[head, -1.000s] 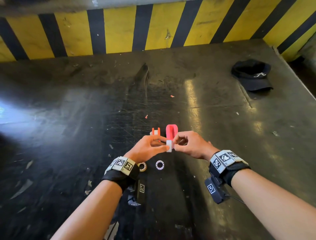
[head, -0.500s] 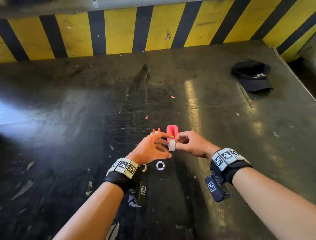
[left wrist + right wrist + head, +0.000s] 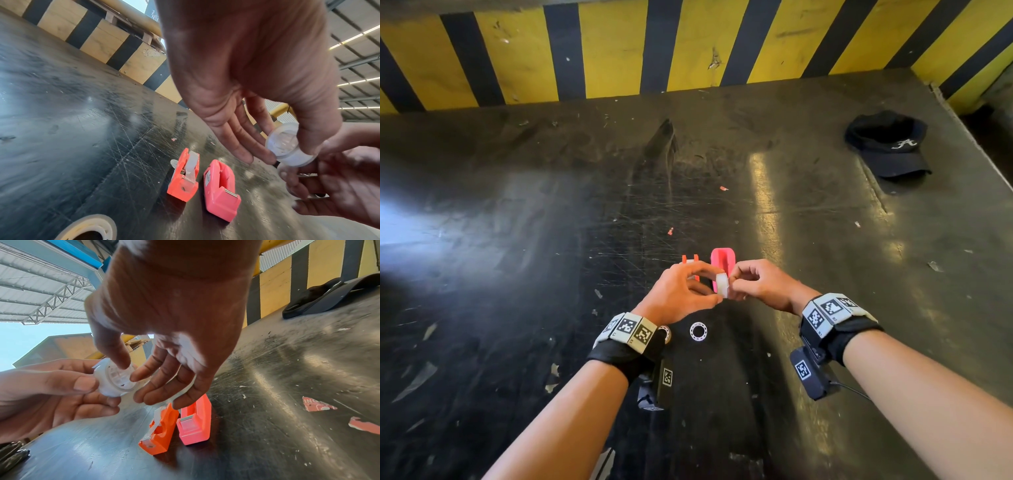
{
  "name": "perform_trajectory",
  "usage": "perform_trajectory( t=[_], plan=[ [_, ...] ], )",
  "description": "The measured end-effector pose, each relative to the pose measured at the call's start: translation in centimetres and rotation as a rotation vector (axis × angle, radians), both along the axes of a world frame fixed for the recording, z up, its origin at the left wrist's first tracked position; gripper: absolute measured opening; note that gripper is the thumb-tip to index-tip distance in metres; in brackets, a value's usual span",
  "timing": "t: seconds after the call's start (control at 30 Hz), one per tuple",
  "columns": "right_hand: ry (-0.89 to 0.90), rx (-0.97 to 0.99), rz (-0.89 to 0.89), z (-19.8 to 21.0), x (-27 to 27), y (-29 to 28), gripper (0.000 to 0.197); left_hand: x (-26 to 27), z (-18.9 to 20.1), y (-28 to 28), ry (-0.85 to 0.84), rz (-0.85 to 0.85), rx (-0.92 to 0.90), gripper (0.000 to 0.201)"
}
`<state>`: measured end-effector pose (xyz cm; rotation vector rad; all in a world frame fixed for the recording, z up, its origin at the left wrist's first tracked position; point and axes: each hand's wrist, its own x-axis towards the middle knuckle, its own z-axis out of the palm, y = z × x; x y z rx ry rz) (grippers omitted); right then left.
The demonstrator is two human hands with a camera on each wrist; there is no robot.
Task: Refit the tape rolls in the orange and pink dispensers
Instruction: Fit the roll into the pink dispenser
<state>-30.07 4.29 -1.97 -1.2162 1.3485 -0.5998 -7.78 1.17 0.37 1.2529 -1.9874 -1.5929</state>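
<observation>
Both hands hold a small white tape roll between them, a little above the table. My left hand pinches it with thumb and fingers on its rim. My right hand pinches its other side, the thumb on its hub. Just beyond the hands, two dispensers stand side by side. The orange dispenser has tape threaded in it. The pink dispenser has an empty slot.
A white plastic ring lies on the black table near my left wrist. Another tape roll lies partly under that wrist. A black cap sits far right. A yellow-and-black striped wall runs along the back.
My left fingers have shifted from a low pinch to reach up over the roll's rim. The roll stays between both hands, and the dispensers have not moved.
</observation>
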Motion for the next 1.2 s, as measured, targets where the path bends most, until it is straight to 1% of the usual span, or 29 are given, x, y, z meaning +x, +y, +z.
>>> perform_trajectory(
  t=[0.03, 0.07, 0.1, 0.13, 0.17, 0.27, 0.3, 0.37, 0.43, 0.5, 0.67, 0.87, 0.93, 1.03, 1.2],
  plan=[
    [0.011, 0.001, -0.018, -0.4, -0.1, -0.3, 0.010, 0.0, -0.2, -0.3, -0.005, 0.011, -0.003, 0.043],
    [0.078, -0.023, -0.043, -0.8, -0.4, -0.7, 0.010, -0.1, -0.4, -0.7, -0.010, 0.022, -0.011, 0.043],
    [0.177, -0.071, -0.065, -1.1, -0.7, -0.9, 0.012, 0.0, -0.4, -1.0, -0.016, 0.034, -0.031, 0.043],
    [0.275, -0.107, -0.069, -1.5, -1.0, -1.3, 0.020, 0.0, -0.6, -1.4, -0.025, 0.046, -0.051, 0.044],
    [0.344, -0.125, -0.050, -1.9, -1.2, -1.8, 0.034, 0.1, -0.9, -1.9, -0.038, 0.056, -0.069, 0.045],
    [0.524, -0.106, 0.120, -3.4, -1.6, -3.4, 0.090, 0.3, -1.4, -3.3, -0.087, 0.055, -0.102, 0.045],
    [0.571, -0.095, 0.167, -4.2, -1.6, -4.0, 0.106, 0.3, -1.6, -3.7, -0.100, 0.052, -0.115, 0.043],
    [0.619, -0.087, 0.229, -5.9, -1.3, -5.0, 0.126, 0.3, -1.8, -4.4, -0.122, 0.051, -0.140, 0.040],
    [0.641, -0.097, 0.265, -7.2, -1.0, -5.5, 0.135, 0.2, -2.0, -5.0, -0.157, 0.049, -0.156, 0.039],
    [0.638, -0.112, 0.250, -8.1, -0.5, -5.5, 0.135, 0.1, -2.3, -5.5, -0.179, 0.056, -0.157, 0.040],
    [0.600, -0.153, 0.160, -8.2, -0.2, -5.3, 0.119, 0.0, -2.9, -6.1, -0.189, 0.034, -0.193, 0.039],
    [0.478, -0.235, 0.156, -6.0, -0.2, -4.2, 0.115, -0.7, -2.8, -6.0, -0.191, 0.010, -0.245, 0.036],
    [0.480, -0.269, 0.145, -5.2, 0.0, -3.9, 0.116, -0.9, -2.7, -5.9, -0.212, 0.005, -0.261, 0.039],
    [0.482, -0.312, 0.138, -4.1, 0.2, -3.4, 0.116, -1.0, -2.4, -5.7, -0.199, 0.019, -0.263, 0.044],
    [0.491, -0.366, 0.139, -2.8, 0.2, -2.5, 0.116, -1.1, -1.4, -5.2, -0.182, 0.016, -0.285, 0.043]
  ],
)
